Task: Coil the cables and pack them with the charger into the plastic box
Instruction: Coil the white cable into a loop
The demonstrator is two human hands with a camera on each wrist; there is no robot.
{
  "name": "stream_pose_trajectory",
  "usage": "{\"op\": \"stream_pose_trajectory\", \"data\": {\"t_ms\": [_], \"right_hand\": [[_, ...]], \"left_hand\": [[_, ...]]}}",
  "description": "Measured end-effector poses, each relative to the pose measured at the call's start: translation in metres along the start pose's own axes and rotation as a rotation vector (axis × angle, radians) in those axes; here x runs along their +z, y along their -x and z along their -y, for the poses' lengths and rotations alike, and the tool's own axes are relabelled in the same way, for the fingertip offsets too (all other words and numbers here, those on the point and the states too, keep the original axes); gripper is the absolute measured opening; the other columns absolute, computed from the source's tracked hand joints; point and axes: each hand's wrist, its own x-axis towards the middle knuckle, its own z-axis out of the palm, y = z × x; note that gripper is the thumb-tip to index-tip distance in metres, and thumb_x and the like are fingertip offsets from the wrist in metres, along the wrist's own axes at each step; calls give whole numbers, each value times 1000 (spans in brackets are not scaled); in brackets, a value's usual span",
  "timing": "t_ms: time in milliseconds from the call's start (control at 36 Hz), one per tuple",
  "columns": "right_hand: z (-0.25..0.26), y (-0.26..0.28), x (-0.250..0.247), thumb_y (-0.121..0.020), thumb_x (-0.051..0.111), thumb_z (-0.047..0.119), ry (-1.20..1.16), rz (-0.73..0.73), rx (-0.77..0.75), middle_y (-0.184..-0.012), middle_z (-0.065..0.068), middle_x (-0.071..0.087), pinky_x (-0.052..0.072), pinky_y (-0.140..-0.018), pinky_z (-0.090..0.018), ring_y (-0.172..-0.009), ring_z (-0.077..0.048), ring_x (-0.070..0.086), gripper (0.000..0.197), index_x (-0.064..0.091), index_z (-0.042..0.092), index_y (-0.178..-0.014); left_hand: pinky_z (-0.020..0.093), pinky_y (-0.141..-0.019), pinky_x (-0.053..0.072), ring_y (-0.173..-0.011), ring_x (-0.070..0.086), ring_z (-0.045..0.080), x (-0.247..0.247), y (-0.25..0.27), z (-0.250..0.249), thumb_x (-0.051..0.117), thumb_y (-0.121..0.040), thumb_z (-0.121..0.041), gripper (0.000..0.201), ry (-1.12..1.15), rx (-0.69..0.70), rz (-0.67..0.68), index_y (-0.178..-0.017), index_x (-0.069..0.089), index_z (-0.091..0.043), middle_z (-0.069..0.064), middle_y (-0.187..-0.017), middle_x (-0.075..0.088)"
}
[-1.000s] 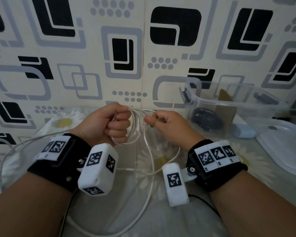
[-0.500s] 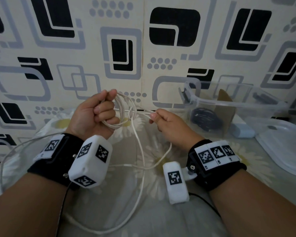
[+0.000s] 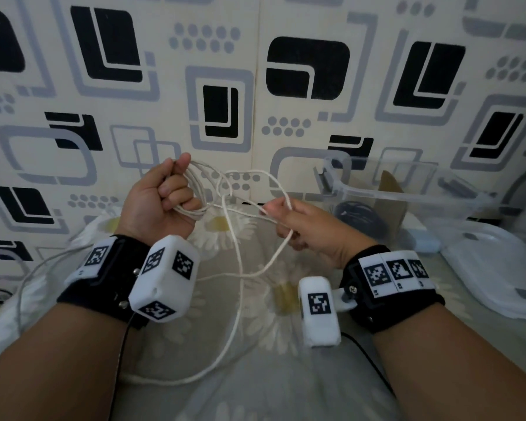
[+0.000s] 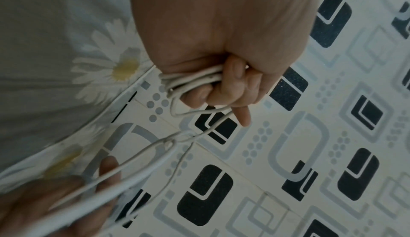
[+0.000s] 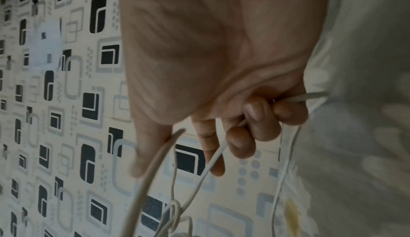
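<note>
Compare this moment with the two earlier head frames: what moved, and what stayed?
The left hand rose with its bundle of white cable loops; the right hand drew apart rightward, opening a new loop. Both kept their grip. The plastic box and lid stayed put.

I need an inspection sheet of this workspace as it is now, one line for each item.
Surface: daisy-print cloth, wrinkled.
Job's things: white cable partly coiled; clear plastic box open, a black cable inside.
Clutter: box lid beside the box; blue block, unclear.
Grippers: left hand grips the coils; right hand holds a loose strand.
Cables: slack white cable trails over the cloth.
Surroundings: patterned wall.
</note>
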Motion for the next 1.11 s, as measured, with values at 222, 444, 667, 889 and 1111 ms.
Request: {"op": "stream_pose_trajectory", "data": {"t_ms": [222, 444, 667, 889, 1111], "right_hand": [[32, 28, -27, -82, 43, 72, 46, -69, 6, -59, 7, 29, 20, -47, -23, -51, -9, 22, 59, 73, 24, -99], [39, 76, -77, -99, 51, 27, 159, -283, 59, -49, 5, 33, 19, -42, -22, -43, -9, 25, 27, 68, 14, -83], [32, 135, -130, -104, 36, 19, -58, -563, 161, -43, 0, 31, 23, -37, -21, -32, -12, 25, 30, 51, 7, -80], [16, 173, -146, -95, 54, 18, 490, -421, 378, -56, -7, 58, 39, -60, -29, -57, -21, 52, 25, 67, 7, -76], [34, 158, -129, -85, 66, 47, 995, -335, 337, -111, 5, 64, 43, -84, -28, -102, -15, 60, 31, 69, 23, -105]], "left_hand": [[13, -41, 21, -33, 26, 7, 7, 5, -22, 50, -89, -24, 19, 80, 51, -52, -81, 66, -17, -7, -39, 30], [10, -38, 23, -32, 28, 6, 15, 7, -43, 77, -50, -18, 25, 130, 94, -20, -74, 72, -14, -9, -40, 32], [14, -42, 23, -34, 23, 7, 46, 24, -54, 41, -100, -26, 26, 0, 191, -116, -85, 62, -19, -8, -41, 26], [17, -46, 21, -35, 23, 6, 63, 42, -47, 41, -100, -27, 26, -76, 180, -92, -87, 62, -20, -9, -43, 26], [14, -38, 27, -30, 24, 4, 86, 52, -23, 37, -102, -25, 30, -283, 149, 26, -87, 61, -15, -10, -38, 27]]}}
